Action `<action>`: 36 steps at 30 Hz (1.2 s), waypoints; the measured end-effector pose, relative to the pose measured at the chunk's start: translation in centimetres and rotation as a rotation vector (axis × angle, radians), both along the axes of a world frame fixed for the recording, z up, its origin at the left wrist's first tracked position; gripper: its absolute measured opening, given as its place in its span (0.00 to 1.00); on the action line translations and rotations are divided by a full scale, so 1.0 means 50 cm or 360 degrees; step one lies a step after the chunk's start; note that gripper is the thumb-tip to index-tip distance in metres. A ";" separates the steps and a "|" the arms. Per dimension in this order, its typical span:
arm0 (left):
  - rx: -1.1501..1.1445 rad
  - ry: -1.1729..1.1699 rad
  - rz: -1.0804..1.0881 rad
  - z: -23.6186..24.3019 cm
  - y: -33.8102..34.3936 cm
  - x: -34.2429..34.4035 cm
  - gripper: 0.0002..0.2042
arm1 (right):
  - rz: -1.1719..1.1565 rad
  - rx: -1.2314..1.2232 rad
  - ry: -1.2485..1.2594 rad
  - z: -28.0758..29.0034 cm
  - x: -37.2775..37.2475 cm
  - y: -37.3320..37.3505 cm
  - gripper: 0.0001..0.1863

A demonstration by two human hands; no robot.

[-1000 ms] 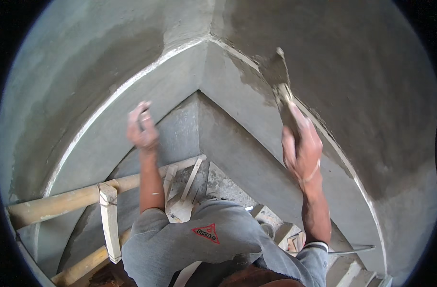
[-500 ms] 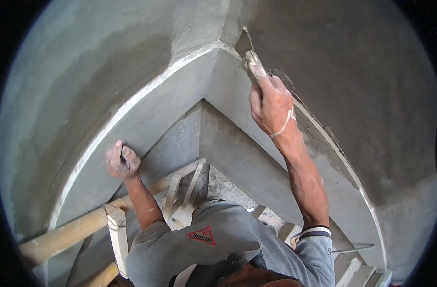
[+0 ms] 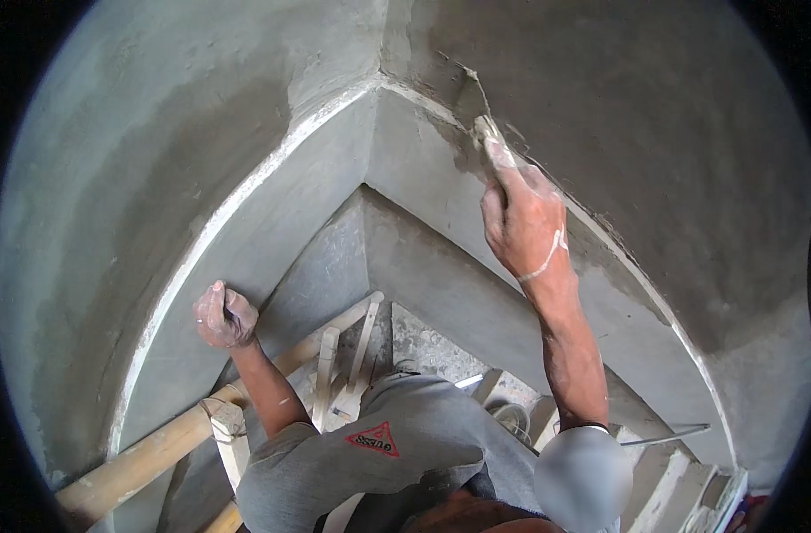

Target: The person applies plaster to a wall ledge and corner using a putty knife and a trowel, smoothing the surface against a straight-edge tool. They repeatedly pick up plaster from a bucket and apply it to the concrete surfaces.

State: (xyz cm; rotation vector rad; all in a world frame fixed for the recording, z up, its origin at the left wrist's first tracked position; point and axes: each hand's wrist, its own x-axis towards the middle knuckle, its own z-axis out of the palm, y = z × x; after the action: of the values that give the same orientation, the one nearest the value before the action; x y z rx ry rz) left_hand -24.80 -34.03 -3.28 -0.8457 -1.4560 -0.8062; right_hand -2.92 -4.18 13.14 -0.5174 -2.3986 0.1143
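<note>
My right hand (image 3: 527, 213), smeared with pale plaster, is closed round the handle of a small pointed trowel (image 3: 487, 131). The trowel's blade lies against the dark, damp plaster wall (image 3: 619, 133), just right of the corner and along a white seam (image 3: 423, 102). The blade is hard to pick out from the grey wall. My left hand (image 3: 225, 317) is curled into a loose fist, also dusty with plaster. It is beside the smooth grey band (image 3: 290, 213) below the seam's left arm, and nothing shows in its fingers.
A round wooden pole (image 3: 157, 451) runs along the lower left, with a pale upright post (image 3: 230, 444) tied to it. Thinner wooden bars (image 3: 325, 377) stand nearer the middle. At the lower right are a thin metal rod (image 3: 667, 436) and several boards (image 3: 659, 493).
My right hand and the trowel have moved down and slightly right, along the seam away from the corner. The left hand stays closed in nearly the same place. The view has shifted a little.
</note>
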 end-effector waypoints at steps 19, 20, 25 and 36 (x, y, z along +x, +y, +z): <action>-0.0046 0.0068 0.0008 0.005 0.001 -0.004 0.13 | -0.0158 0.0100 0.0077 -0.023 0.131 -0.008 0.28; -0.0046 0.0070 -0.0003 0.007 0.002 -0.004 0.13 | -0.0176 0.0093 0.0064 -0.023 0.139 -0.009 0.28; -0.0060 0.0057 0.0025 0.000 0.000 -0.008 0.13 | -0.0231 0.0076 0.0071 -0.026 0.180 -0.012 0.28; -0.0054 0.0079 0.0052 -0.005 -0.002 -0.017 0.10 | -0.0367 0.0040 0.0083 -0.027 0.273 -0.020 0.28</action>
State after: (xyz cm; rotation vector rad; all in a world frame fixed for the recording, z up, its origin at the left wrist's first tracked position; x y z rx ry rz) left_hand -25.68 -34.11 -3.53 -0.8593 -1.4399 -0.7331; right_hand 10.74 -5.18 11.77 -0.7652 -2.2691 -0.0036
